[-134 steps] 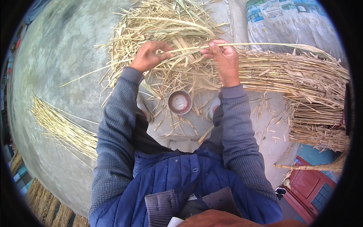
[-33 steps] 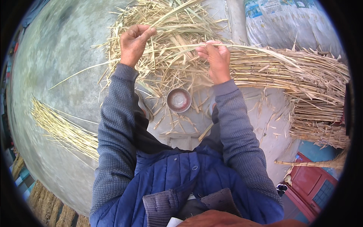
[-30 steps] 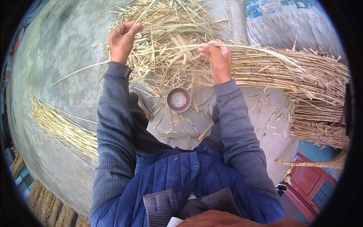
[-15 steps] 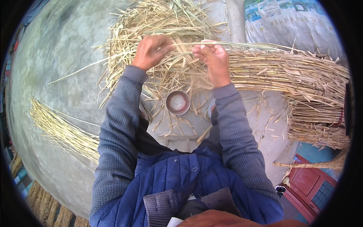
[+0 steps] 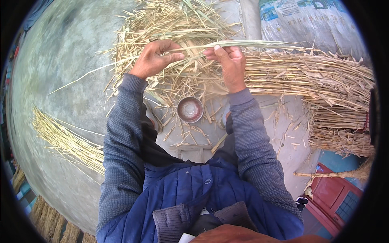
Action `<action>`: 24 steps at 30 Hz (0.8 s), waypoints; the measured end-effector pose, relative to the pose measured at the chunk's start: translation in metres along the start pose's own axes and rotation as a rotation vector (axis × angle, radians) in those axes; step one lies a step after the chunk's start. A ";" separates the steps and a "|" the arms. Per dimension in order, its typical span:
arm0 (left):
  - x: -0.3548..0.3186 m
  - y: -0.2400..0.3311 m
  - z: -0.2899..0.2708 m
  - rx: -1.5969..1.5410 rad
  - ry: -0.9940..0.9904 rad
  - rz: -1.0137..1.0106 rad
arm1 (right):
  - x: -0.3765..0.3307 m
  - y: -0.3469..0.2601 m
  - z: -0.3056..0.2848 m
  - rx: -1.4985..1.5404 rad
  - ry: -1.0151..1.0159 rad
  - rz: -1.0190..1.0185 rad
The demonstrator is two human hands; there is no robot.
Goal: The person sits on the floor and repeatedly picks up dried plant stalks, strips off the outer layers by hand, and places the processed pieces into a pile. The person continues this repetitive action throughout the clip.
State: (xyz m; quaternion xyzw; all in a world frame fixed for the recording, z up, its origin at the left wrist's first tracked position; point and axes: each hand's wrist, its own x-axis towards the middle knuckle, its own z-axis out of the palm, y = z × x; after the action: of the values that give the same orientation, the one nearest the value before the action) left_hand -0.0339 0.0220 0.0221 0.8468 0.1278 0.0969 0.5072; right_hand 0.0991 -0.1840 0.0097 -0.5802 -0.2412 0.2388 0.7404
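Reed stalk (image 5: 243,43), long and pale green, is lying level between both hands, just beyond the small metal bowl (image 5: 189,109) on the ground. Left hand (image 5: 154,58) is closing loosely around the stalk's left end, fingers curled and thumb on top. Right hand (image 5: 228,60) is pinching the stalk between thumb and fingertips, clamped on it. Loose husk pile (image 5: 170,28) is lying beyond the bowl, under the hands. Bundled reeds (image 5: 320,85) are lying to the right of the bowl; a thinner stripped bundle (image 5: 65,139) is lying well to its left.
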 end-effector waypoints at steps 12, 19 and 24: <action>0.010 0.004 0.006 -0.410 0.018 -0.126 | -0.007 -0.001 0.007 -0.112 -0.232 -0.091; 0.010 -0.032 -0.046 -0.661 0.561 -0.124 | -0.007 -0.001 -0.004 -0.004 -0.149 -0.001; 0.000 -0.053 -0.059 0.532 0.697 -0.032 | -0.002 -0.001 -0.011 -0.017 -0.118 0.013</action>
State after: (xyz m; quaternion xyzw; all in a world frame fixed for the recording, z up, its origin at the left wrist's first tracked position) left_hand -0.0571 0.0951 0.0027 0.8626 0.3247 0.3328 0.1994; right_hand 0.1044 -0.1934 0.0085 -0.5729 -0.2830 0.2752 0.7183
